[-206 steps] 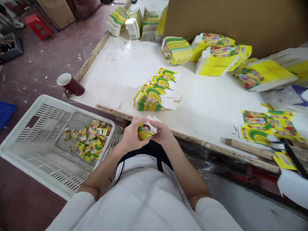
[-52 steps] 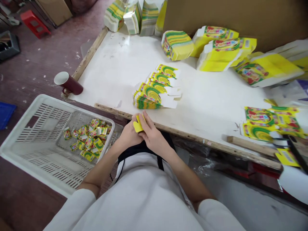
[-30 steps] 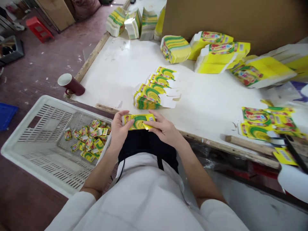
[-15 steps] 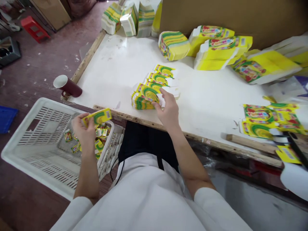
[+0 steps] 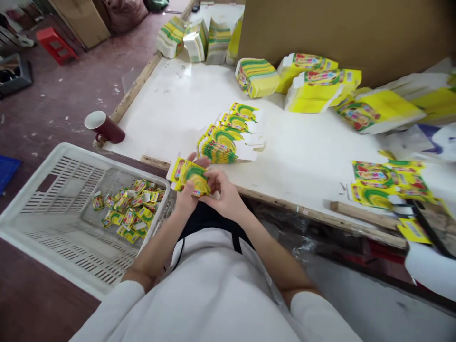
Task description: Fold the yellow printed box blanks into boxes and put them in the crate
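Note:
Both my hands meet at the near table edge around one flat yellow-and-green carton blank [image 5: 188, 175]. My left hand [image 5: 185, 197] grips it from below, fingers curled. My right hand [image 5: 223, 192] pinches its right end. Just beyond them on the white table [image 5: 171, 109] lies a fanned stack of the same flat blanks [image 5: 228, 138]. To the left, a white slatted plastic crate [image 5: 53, 190] holds a heap of small folded yellow-and-green boxes [image 5: 130, 211].
A dark red mug [image 5: 104, 127] lies at the table's left corner. Bundles of blanks [image 5: 258, 76] and larger yellow cartons [image 5: 320, 83] line the far side before a brown cardboard sheet [image 5: 338, 33]. More printed blanks [image 5: 388, 183] and a wooden stick [image 5: 363, 221] lie at right.
Half a second ago my left hand held a folded box over the crate and my right hand reached the stack. Now both hands are together again on a fresh flat blank.

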The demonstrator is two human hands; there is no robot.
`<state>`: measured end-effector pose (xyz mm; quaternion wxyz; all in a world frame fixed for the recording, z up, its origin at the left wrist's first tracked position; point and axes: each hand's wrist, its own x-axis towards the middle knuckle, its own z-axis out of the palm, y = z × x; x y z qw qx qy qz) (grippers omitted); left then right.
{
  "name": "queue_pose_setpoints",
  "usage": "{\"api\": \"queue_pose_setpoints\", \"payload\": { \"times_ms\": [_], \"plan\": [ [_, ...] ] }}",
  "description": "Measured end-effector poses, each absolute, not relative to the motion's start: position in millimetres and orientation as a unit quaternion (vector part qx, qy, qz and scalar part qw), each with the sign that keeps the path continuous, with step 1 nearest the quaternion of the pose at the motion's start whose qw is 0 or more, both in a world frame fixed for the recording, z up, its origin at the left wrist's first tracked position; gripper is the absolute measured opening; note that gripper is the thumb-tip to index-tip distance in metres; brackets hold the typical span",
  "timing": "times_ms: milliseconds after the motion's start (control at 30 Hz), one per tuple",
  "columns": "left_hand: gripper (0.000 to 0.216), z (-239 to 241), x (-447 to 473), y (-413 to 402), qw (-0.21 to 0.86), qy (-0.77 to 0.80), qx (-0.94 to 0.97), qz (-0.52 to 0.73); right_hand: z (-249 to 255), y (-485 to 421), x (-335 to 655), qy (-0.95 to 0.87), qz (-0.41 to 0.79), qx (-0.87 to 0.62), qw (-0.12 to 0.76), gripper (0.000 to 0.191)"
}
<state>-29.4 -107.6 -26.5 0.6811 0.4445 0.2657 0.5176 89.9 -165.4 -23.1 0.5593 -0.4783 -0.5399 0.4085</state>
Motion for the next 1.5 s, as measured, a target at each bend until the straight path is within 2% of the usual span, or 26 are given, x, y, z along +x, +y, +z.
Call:
{"api": "queue_pose_setpoints", "payload": {
  "times_ms": [133,233,367,433,533,633,733,833,900,967,1000,1067,1167,1233,1333,1433,1500],
  "plan": [
    [0.053,-6,-8,-110,0.679,0.248,0.349,0.597,-28,-175,72,-0.502,0.46,-0.435,0.589,0.055],
    [0.059,-8,-10,-106,0.655,0.273,0.366,0.602,-31,-172,71,-0.464,0.476,-0.447,0.599,0.054],
    [0.071,-19,-23,-105,0.642,0.295,0.448,0.548,-28,-163,82,-0.395,0.517,-0.442,0.617,0.048],
    [0.062,-25,-28,-106,0.623,0.322,0.472,0.534,-26,-161,87,-0.366,0.529,-0.442,0.625,0.049],
    [0.044,-32,-28,-107,0.577,0.391,0.451,0.557,-26,-161,90,-0.328,0.546,-0.456,0.622,0.039],
    [0.041,-37,-24,-108,0.562,0.42,0.421,0.575,-30,-162,90,-0.305,0.534,-0.483,0.623,0.033],
    [0.043,-33,-30,-104,0.577,0.42,0.442,0.543,-33,-163,98,-0.355,0.44,-0.531,0.631,0.026],
    [0.068,-18,-53,-93,0.548,0.373,0.541,0.517,-28,-168,117,-0.51,0.238,-0.588,0.581,0.006],
    [0.09,-6,-69,-86,0.498,0.331,0.655,0.462,-24,-172,129,-0.613,0.125,-0.591,0.51,0.017],
    [0.107,3,-76,-84,0.453,0.308,0.762,0.344,-22,-176,134,-0.687,0.079,-0.559,0.457,0.023],
    [0.108,6,-75,-86,0.437,0.307,0.797,0.281,-22,-178,133,-0.708,0.068,-0.542,0.448,0.023],
    [0.095,7,-67,-93,0.421,0.333,0.819,0.204,-24,-181,125,-0.705,0.044,-0.531,0.469,0.025],
    [0.072,1,-50,-106,0.415,0.407,0.78,0.233,-29,-188,106,-0.61,0.012,-0.575,0.545,0.03],
    [0.069,-4,-43,-112,0.407,0.43,0.753,0.286,-31,-191,95,-0.552,0.031,-0.598,0.579,0.027],
    [0.077,-9,-44,-114,0.387,0.402,0.764,0.324,-28,-190,93,-0.464,0.121,-0.603,0.638,0.028],
    [0.086,-11,-49,-114,0.374,0.343,0.806,0.305,-21,-179,109,-0.369,0.293,-0.567,0.676,0.044],
    [0.087,-13,-50,-116,0.366,0.308,0.827,0.297,-19,-171,121,-0.311,0.453,-0.523,0.651,0.04]
  ]
}}
